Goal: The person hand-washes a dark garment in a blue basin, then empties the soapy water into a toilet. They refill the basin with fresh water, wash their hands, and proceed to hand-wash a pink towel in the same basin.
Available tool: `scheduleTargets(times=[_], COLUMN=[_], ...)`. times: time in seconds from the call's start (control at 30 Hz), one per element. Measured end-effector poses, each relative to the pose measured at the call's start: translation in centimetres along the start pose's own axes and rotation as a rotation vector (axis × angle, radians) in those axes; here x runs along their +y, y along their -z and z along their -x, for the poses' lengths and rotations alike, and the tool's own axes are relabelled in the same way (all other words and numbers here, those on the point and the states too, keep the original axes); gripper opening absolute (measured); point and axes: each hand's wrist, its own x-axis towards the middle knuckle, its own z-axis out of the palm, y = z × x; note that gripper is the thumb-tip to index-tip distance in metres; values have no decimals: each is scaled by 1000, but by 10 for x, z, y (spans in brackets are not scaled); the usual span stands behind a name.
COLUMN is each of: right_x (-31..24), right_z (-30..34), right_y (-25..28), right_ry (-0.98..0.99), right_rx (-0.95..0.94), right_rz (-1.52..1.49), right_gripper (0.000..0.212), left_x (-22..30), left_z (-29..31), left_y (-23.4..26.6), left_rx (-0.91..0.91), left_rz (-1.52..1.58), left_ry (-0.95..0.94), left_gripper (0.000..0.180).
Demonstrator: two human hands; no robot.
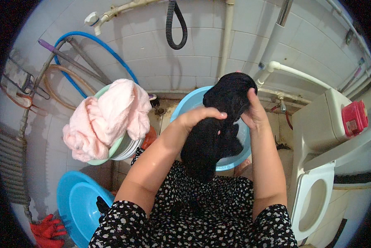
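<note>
Black cloth (212, 138) is bunched up and held over the light blue basin (189, 102), lower end hanging past the basin's near rim. Left hand (198, 117) clamped on it: thumb laid across the front, fingers hidden by fabric. Right hand (255, 112) grips the right edge, thumb up along the side, remaining fingers mostly behind the cloth, so exact closure there can't be read. Left of that, pink towel (109, 111) heaped in a pale green basin (113, 150). Lower left, a deeper blue basin (74, 194), red gloves (48, 229) beside it. Right side: white toilet (317, 120), red container (355, 118) at its tank.
</note>
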Motion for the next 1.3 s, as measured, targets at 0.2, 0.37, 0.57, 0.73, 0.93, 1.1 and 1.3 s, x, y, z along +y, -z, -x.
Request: scheduleTargets(times=[0.2, 0.37, 0.57, 0.73, 0.93, 1.1, 1.3], right_x=[5, 29, 45, 13, 11, 9, -4], right_z=[-8, -15, -13, -9, -3, -7, -7], right_y=[-1, 20, 30, 31, 49, 24, 12], right_ry=[-95, 31, 8, -197, -133, -148, -183], right_rx=[362, 575, 612, 102, -80, -325, 96], right_rz=[214, 864, 877, 153, 94, -106, 45], right_gripper=[27, 34, 39, 48, 64, 85, 29], left_x=[-29, -37, -44, -18, -10, -12, -5], left_z=[-31, -26, -33, -25, -18, -13, -13], left_y=[-6, -28, -18, 8, 29, 13, 1], left_rx=[63, 448, 479, 201, -114, -64, -174], left_rz=[-543, -1133, -1220, -595, -126, -47, -43], left_ry=[-229, -36, 100, -67, -141, 231, 94], left_gripper=[43, 49, 55, 45, 42, 45, 38])
